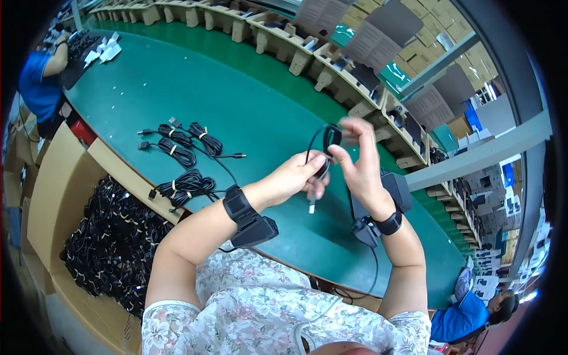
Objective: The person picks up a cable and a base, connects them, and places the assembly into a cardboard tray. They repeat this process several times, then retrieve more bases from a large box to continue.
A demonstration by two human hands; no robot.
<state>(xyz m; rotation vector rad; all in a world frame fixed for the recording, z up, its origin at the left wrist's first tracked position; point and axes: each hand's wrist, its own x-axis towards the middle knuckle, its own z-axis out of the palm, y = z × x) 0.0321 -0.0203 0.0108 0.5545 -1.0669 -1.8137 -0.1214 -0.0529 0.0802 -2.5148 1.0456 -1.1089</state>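
Note:
Over the green table, a black cable (332,138) is looped into a small coil between my two hands. Its plug (312,208) with a pale tip hangs below my fingers. My left hand (303,171) is closed around the lower part of the coil. At the coil's upper right is my right hand (362,158), thumb and curled fingers on either side of the loops; its fingertips are blurred. To the left lie several bundled black cables (177,152), each tied with a light band. Another banded bundle (188,186) rests at the table's near edge, beside my left forearm.
A large cardboard box (56,228) full of black cables (112,248) stands at my left. Cardboard trays (349,77) line the far side beyond the green table (248,100). A grey metal bar (473,151) crosses at right. Co-workers in blue (40,83) sit far left and lower right.

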